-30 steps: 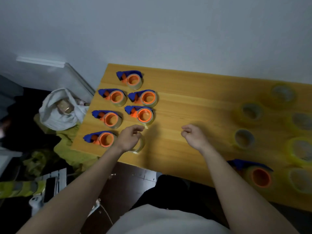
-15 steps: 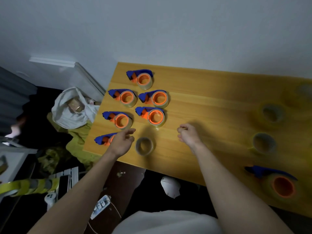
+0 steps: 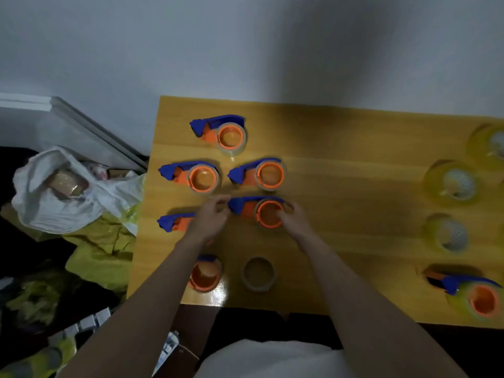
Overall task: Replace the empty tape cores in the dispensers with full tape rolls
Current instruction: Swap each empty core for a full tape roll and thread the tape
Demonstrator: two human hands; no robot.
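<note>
Six blue-and-orange tape dispensers lie at the left of the wooden table (image 3: 341, 148). My left hand (image 3: 210, 219) pinches the blue nose of the middle one (image 3: 263, 214), and my right hand (image 3: 296, 219) grips the right rim of its orange hub. An empty tape core (image 3: 258, 274) lies near the front edge between my forearms. My left hand partly hides one dispenser (image 3: 171, 222); my left forearm partly hides another (image 3: 206, 275). Full yellowish tape rolls (image 3: 452, 184) sit at the right. A dispenser with a full roll (image 3: 474, 296) lies front right.
Three more dispensers (image 3: 222, 132) lie toward the wall behind my hands. Off the table's left edge are a white bag (image 3: 54, 192) and yellow-green cloth (image 3: 101, 249) on the dark floor. A white panel (image 3: 68, 115) leans on the wall.
My left hand has let go of the empty core, which now lies by the front edge. Both hands moved forward onto the middle dispenser. The view shifted closer.
</note>
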